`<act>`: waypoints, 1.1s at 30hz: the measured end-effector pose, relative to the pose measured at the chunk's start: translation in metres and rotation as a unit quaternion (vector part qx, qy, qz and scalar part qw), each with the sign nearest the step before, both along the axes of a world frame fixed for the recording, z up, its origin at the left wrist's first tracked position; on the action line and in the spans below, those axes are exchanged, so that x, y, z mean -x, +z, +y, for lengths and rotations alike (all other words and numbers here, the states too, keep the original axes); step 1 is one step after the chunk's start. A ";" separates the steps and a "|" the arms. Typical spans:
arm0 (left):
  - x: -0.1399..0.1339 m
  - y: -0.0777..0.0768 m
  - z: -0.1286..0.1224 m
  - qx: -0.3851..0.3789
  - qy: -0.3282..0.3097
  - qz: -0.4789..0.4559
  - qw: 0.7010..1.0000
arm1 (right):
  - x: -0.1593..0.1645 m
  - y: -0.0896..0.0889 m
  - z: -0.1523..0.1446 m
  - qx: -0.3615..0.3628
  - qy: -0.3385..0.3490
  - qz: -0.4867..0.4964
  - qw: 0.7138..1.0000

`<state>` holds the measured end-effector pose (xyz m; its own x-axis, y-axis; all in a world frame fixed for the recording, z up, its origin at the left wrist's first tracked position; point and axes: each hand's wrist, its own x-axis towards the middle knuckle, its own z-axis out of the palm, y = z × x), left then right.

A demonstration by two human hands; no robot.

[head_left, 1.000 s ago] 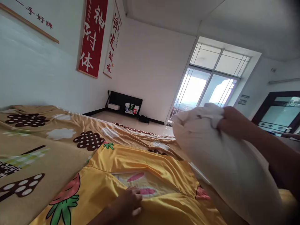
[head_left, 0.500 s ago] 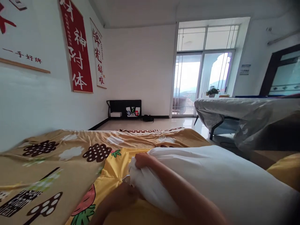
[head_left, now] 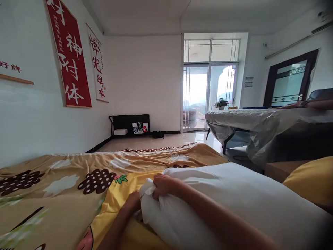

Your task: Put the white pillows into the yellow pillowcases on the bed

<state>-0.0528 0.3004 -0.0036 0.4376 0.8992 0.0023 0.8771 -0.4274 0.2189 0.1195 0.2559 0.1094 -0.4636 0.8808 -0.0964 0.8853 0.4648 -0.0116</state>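
A plump white pillow (head_left: pixel 234 194) stretches from the lower right toward the middle of the bed. My right hand (head_left: pixel 162 185) is closed around a bunched fold near its left end. At that same end, my left hand (head_left: pixel 133 202) presses close against the white cloth and is closed on the edge of a yellow pillowcase (head_left: pixel 111 201); its fingertips are partly hidden behind the pillow. The pillowcase lies flat under both hands and under the pillow's end, with a red fruit print with green leaves partly showing.
A patterned tan blanket (head_left: pixel 62 208) covers the bed. Another yellow pillow (head_left: pixel 312 180) sits at the right edge. Beyond stand a plastic-covered table (head_left: pixel 234 116) with a chair under it, and a low black stand (head_left: pixel 130 121) by the wall. Another person's arm (head_left: pixel 317 105) rests on the table.
My left hand has moved up and left, against the pillow's end. My right hand has shifted slightly down on the gathered cloth. The view has turned to the right, bringing a person's arm into sight.
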 end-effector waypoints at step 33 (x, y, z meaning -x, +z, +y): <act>-0.004 0.024 -0.010 -0.079 0.117 -0.348 0.927 | 0.074 -0.032 -0.016 0.054 0.021 -0.048 0.997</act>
<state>-0.0489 0.2908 0.0201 0.0739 0.9341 0.3494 0.6202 -0.3174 0.7173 0.0455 0.2395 0.0769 -0.4835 0.8431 -0.2353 0.8647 0.5018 0.0212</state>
